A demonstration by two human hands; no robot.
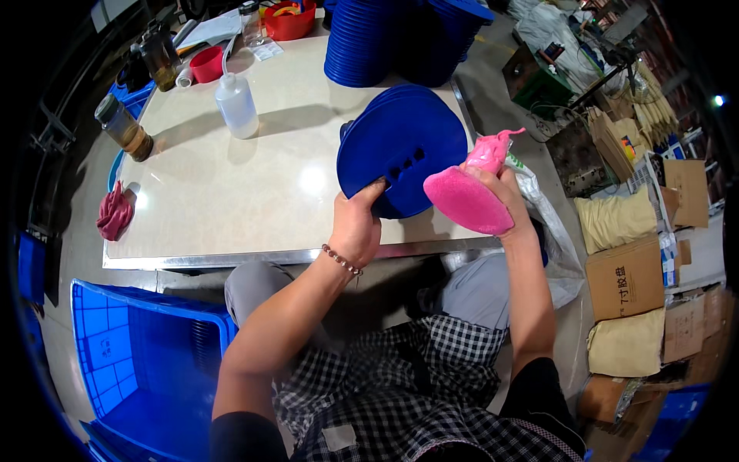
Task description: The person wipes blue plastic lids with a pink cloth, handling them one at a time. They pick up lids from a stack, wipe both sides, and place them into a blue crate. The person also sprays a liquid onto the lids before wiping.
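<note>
Above the front part of the table, my left hand (356,231) grips a round blue plastic disc (402,142) by its near edge, thumb on the face. Several small holes run across the disc's middle. My right hand (509,192) is closed round a bright pink cloth (469,202); its flat, rounded face shows beside the disc's right edge, and a bunched, twisted end sticks up above my fingers. Whether cloth and disc touch, I cannot tell. Behind the disc, tall stacks of similar blue discs (362,46) stand at the table's far side.
A squeeze bottle (236,106), a red cup (206,65) and a jar of brown liquid (123,129) stand on the table (200,208). A dark pink rag (115,213) lies at its left corner. Below left is a blue crate (154,362); cardboard boxes (625,276) line the right.
</note>
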